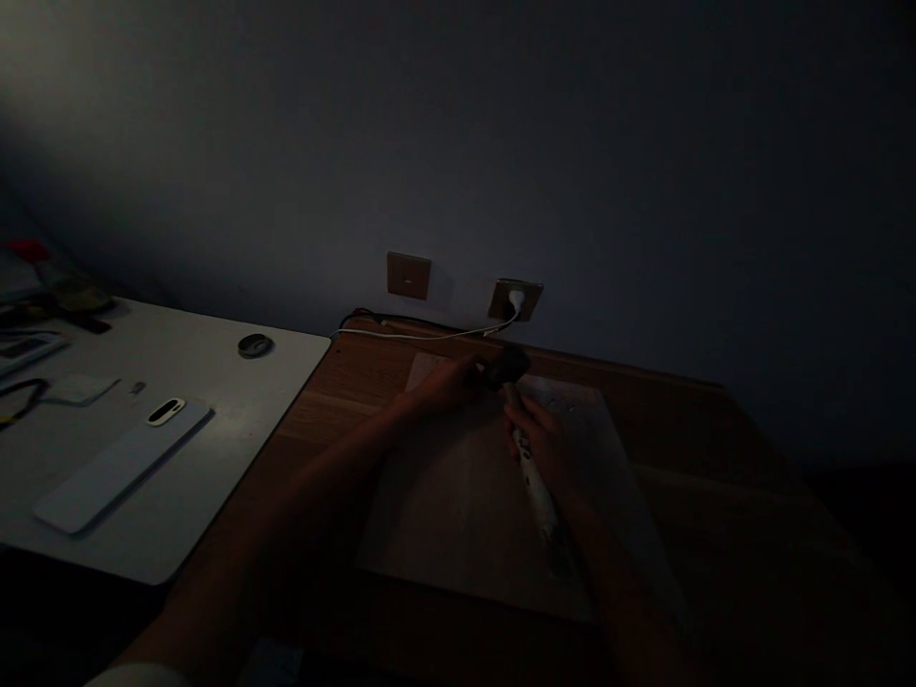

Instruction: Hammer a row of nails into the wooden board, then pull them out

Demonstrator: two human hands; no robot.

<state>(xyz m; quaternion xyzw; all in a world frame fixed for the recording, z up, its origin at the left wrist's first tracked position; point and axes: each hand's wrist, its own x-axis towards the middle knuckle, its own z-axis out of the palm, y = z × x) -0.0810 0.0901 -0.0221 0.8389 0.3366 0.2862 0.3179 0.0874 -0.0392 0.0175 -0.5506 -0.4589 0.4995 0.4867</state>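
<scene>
The scene is very dim. My right hand is closed round the pale wooden handle of a hammer, whose dark head rests low near the far edge of a light wooden board. My left hand reaches to the board's far edge, fingers pinched together right beside the hammer head; whatever they hold is too small and dark to make out. The board lies flat on a brown wooden table.
A white desk adjoins on the left, bearing a white keyboard-like slab, a round dark object and clutter at its far left. On the wall behind are a switch plate and a socket with a white plug and cable.
</scene>
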